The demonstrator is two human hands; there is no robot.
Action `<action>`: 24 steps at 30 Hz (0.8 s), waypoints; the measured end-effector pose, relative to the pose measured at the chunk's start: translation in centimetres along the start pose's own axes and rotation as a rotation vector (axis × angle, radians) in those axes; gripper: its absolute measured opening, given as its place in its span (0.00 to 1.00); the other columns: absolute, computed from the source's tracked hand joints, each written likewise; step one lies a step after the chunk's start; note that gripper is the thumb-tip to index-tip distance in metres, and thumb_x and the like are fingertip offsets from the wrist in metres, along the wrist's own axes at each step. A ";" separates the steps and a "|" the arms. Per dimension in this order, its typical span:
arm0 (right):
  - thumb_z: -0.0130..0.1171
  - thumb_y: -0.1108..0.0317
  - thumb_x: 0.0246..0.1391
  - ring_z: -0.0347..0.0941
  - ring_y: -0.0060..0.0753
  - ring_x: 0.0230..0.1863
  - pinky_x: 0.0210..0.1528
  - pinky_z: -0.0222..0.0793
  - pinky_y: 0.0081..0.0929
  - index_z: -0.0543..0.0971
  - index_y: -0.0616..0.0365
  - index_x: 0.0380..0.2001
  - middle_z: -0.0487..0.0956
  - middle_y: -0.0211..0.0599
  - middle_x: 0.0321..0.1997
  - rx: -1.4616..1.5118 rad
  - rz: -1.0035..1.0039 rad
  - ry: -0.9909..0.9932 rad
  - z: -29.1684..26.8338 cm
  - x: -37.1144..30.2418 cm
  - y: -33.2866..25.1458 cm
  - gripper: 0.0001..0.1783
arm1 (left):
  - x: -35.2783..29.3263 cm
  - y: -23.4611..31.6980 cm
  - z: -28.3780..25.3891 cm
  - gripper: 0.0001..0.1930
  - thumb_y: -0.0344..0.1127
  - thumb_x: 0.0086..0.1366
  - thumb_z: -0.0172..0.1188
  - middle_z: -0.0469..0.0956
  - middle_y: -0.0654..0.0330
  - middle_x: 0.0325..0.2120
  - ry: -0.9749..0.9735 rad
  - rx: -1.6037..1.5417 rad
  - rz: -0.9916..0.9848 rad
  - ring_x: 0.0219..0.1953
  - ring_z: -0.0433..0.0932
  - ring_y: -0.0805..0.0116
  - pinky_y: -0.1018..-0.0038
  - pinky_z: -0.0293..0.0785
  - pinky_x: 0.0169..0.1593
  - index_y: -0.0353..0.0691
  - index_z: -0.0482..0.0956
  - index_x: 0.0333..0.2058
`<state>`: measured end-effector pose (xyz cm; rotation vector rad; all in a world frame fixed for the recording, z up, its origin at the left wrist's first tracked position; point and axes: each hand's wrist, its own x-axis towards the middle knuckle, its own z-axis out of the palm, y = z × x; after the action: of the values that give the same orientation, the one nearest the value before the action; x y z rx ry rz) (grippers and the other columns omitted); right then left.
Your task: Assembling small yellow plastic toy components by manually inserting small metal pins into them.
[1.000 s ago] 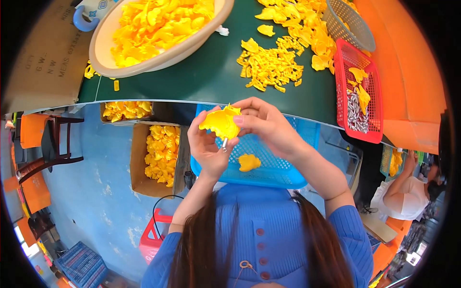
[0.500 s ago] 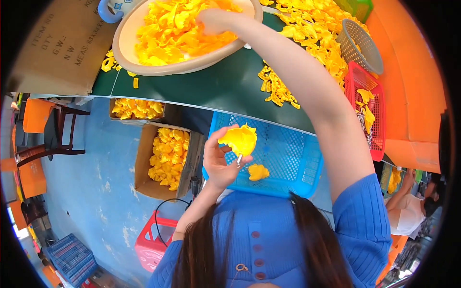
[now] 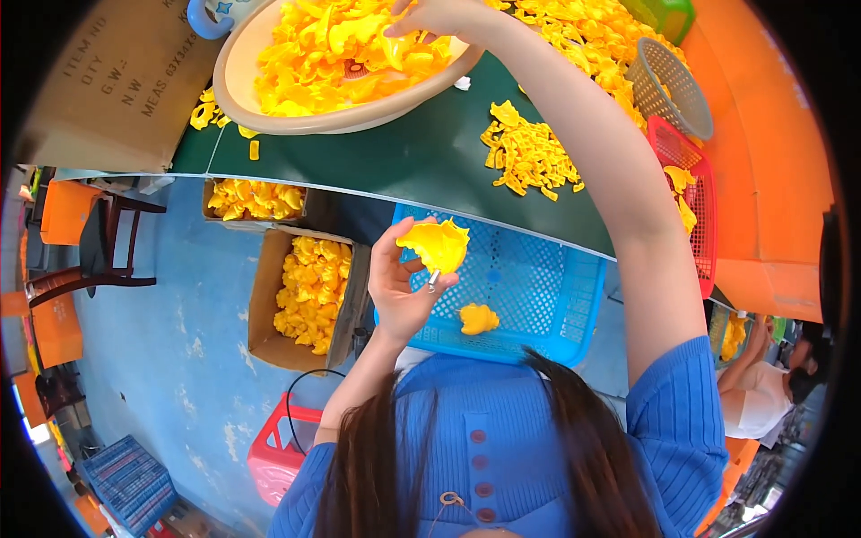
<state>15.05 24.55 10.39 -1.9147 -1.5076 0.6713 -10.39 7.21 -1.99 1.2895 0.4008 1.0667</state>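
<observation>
My left hand grips a flat yellow moulded plastic piece with a small metal tool, held up over the blue perforated plastic crate on my lap, where another yellow piece lies just beside that hand. My right hand reaches far forward across the dark green worktop into the beige plastic basin of yellow pieces, fingers closing on one there.
</observation>
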 end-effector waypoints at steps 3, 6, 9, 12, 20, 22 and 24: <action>0.55 0.68 0.50 0.72 0.30 0.28 0.23 0.69 0.24 0.75 0.62 0.37 0.75 0.35 0.31 0.374 0.027 0.076 -0.2 -0.1 0.3 0.12 | -0.4 0.2 0.8 0.39 0.30 0.45 0.69 0.67 0.46 0.47 -0.009 -0.026 -0.022 0.48 0.70 0.62 0.70 0.72 0.48 0.35 0.56 0.54; 0.53 0.66 0.52 0.70 0.26 0.31 0.29 0.69 0.24 0.76 0.59 0.35 0.74 0.32 0.33 0.385 0.148 0.152 -1.1 -3.0 -1.6 0.10 | -0.8 0.2 1.3 0.38 0.29 0.45 0.69 0.67 0.47 0.47 -0.032 -0.043 -0.057 0.48 0.70 0.62 0.70 0.73 0.48 0.36 0.56 0.54; 0.53 0.66 0.51 0.70 0.31 0.37 0.37 0.68 0.32 0.76 0.59 0.33 0.75 0.38 0.36 0.805 -0.003 0.188 -1.1 -5.7 0.5 0.09 | -0.9 -0.1 1.7 0.38 0.24 0.44 0.68 0.67 0.48 0.48 -0.053 -0.074 -0.036 0.48 0.71 0.62 0.71 0.76 0.45 0.35 0.58 0.53; 0.53 0.67 0.53 0.69 0.22 0.31 0.31 0.65 0.19 0.73 0.65 0.39 0.74 0.31 0.33 0.624 -0.200 0.365 -0.9 -16.0 3.0 0.13 | -0.9 0.1 1.8 0.38 0.24 0.44 0.68 0.67 0.48 0.48 -0.036 -0.082 -0.026 0.47 0.71 0.63 0.71 0.76 0.44 0.35 0.57 0.53; 0.61 0.73 0.45 0.72 0.20 0.29 0.25 0.67 0.14 0.74 0.64 0.31 0.75 0.34 0.30 0.532 0.392 0.767 4.6 -33.3 12.1 0.09 | 0.0 -1.5 4.0 0.38 0.25 0.45 0.68 0.67 0.47 0.48 -0.090 -0.143 -0.144 0.48 0.70 0.61 0.68 0.75 0.46 0.36 0.56 0.54; 0.62 0.74 0.44 0.71 0.21 0.30 0.26 0.66 0.15 0.75 0.63 0.31 0.75 0.35 0.32 0.158 0.252 0.799 4.9 -34.0 12.7 0.09 | 0.3 -1.5 5.4 0.38 0.26 0.46 0.68 0.67 0.48 0.47 -0.165 -0.181 -0.134 0.48 0.70 0.61 0.68 0.75 0.46 0.36 0.57 0.54; 0.62 0.74 0.43 0.71 0.22 0.32 0.28 0.65 0.16 0.76 0.61 0.31 0.75 0.35 0.33 -0.212 0.102 0.804 4.7 -34.2 13.1 0.10 | 0.4 -1.5 6.3 0.39 0.29 0.45 0.69 0.68 0.49 0.46 -0.175 -0.238 -0.169 0.49 0.70 0.60 0.68 0.75 0.46 0.35 0.57 0.54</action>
<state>12.76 -10.34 -1.54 -2.0584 -0.9856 -0.2368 -4.78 4.03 -1.40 1.1055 0.2379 0.8252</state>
